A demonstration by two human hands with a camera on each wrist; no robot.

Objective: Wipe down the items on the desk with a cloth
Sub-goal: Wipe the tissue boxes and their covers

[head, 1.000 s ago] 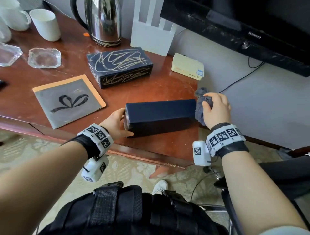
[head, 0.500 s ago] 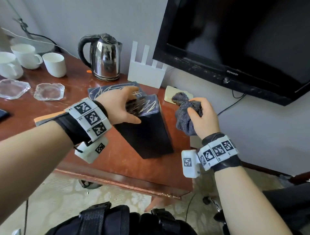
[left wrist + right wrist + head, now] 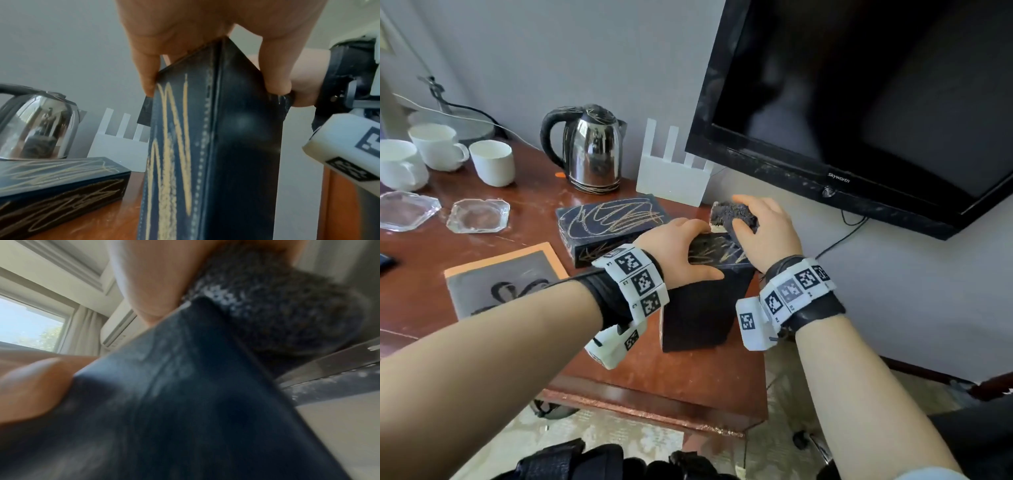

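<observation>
Near the desk's (image 3: 619,377) right edge, my left hand (image 3: 678,253) had stood the dark box (image 3: 702,308) upright, fingers curled round its top, while my right hand (image 3: 767,236), clutching the cloth (image 3: 736,216), reached its scribbled end to wipe.

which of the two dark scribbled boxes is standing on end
The dark box held by the left hand, at the desk's front edge. The other scribbled box lies flat behind it, near the kettle.
</observation>
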